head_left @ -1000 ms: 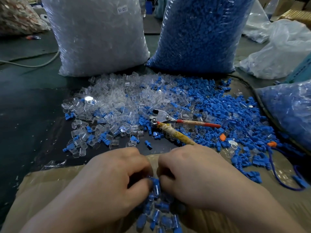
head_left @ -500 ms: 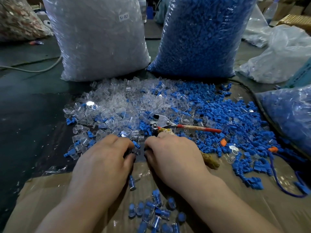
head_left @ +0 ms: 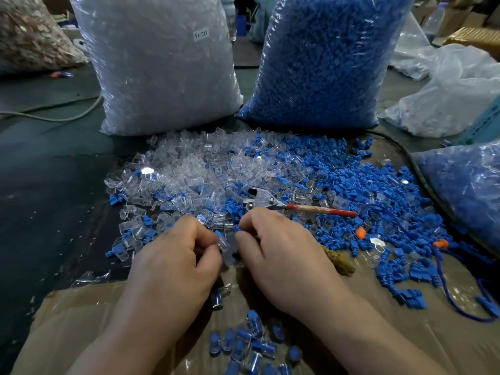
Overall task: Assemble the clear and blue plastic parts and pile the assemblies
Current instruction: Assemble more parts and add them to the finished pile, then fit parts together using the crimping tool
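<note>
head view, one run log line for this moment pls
left hand: pinches clear part | right hand: pinches blue part | join: not yet done | assemblies pile: on cardboard

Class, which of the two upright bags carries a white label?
The bag of clear parts, left of the blue-filled bag; only it bears a sticker.

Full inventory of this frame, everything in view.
Clear-parts bag: one, clear, back left.
Blue-parts bag: one, blue, back centre.
Third bag: one, blue contents, right edge.
Loose clear parts: many, clear, centre-left.
Loose blue parts: many, blue, centre-right.
Pliers: one, red-handled, amid the parts.
Orange pieces: two, orange, right of pliers.
Assemblies: small pile, clear-and-blue, on cardboard, bottom.
Cardboard: one sheet, brown, foreground.
Left hand: one, pinching a clear part.
Right hand: one, pinching a blue part.
</note>
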The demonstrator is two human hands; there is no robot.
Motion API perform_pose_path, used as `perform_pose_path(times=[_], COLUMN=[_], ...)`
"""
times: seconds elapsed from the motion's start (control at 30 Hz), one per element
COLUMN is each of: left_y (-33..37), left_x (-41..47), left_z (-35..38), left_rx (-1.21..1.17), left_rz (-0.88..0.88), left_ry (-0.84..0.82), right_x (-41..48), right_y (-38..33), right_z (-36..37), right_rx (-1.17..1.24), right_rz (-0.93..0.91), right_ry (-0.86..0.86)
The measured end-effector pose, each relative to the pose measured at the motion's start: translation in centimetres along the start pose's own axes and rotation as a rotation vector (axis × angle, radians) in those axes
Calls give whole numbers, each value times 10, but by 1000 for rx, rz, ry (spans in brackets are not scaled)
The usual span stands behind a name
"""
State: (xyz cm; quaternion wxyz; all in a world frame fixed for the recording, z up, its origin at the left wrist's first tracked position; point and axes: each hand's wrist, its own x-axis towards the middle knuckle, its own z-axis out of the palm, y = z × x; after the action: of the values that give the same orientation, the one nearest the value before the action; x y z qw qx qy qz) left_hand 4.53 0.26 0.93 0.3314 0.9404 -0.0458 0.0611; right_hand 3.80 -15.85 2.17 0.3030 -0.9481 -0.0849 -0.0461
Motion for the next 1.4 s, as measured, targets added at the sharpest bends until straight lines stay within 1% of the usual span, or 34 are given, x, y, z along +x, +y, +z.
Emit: perform_pose_path(times=[0.07, 0.13, 0.27, 0.4, 0.53, 0.63, 0.73, 0.87, 1.0, 1.07, 1.13, 1.23, 1.3, 1.4], left_y=[1, 3, 1, -4, -3, -4, -7, -4, -2, -2, -1, -1, -1, -1], left_x=[-2, -4, -8, -6, -3, -2, -1, -3, -5, -5, -4, -3, -3, -3], left_z=[-1, -2, 1, 3, 4, 6, 9, 12, 13, 12, 10, 9, 9, 7], left_rx=[-62, -111, -226, -464, -727, -858, -850, -807, -724, -754, -849, -992, -1021, -984], left_rz=[9, 26, 18, -80, -160, -217, -231, -198, -139, -143, -186, -251, -265, -242], left_ry=[-22, -54, -37, -68, -77, -68, -58, -71, -68, -74, -100, -159, -190, -185], right_x=[-2, -4, -4, -6, -8, -9, -12, -15, -15, -16, -17, -18, -17, -16], right_y=[-3, -5, -5, -6, -5, -1, -2, -9, -8, -9, -8, -5, -5, -5], right_z=[1, 3, 3, 0, -1, -3, -7, -7, -10, -11, -12, -12, -13, -13], right_rx=[203, 285, 323, 367, 339, 294, 167, 32, 30, 41, 42, 44, 46, 23], right_rz=[59, 64, 50, 47, 17, -8, -91, -161, -171, -188, -199, -188, -174, -201], right_ry=[49, 57, 59, 86, 103, 148, 204, 106, 66, 32, 10, 68, 80, 40])
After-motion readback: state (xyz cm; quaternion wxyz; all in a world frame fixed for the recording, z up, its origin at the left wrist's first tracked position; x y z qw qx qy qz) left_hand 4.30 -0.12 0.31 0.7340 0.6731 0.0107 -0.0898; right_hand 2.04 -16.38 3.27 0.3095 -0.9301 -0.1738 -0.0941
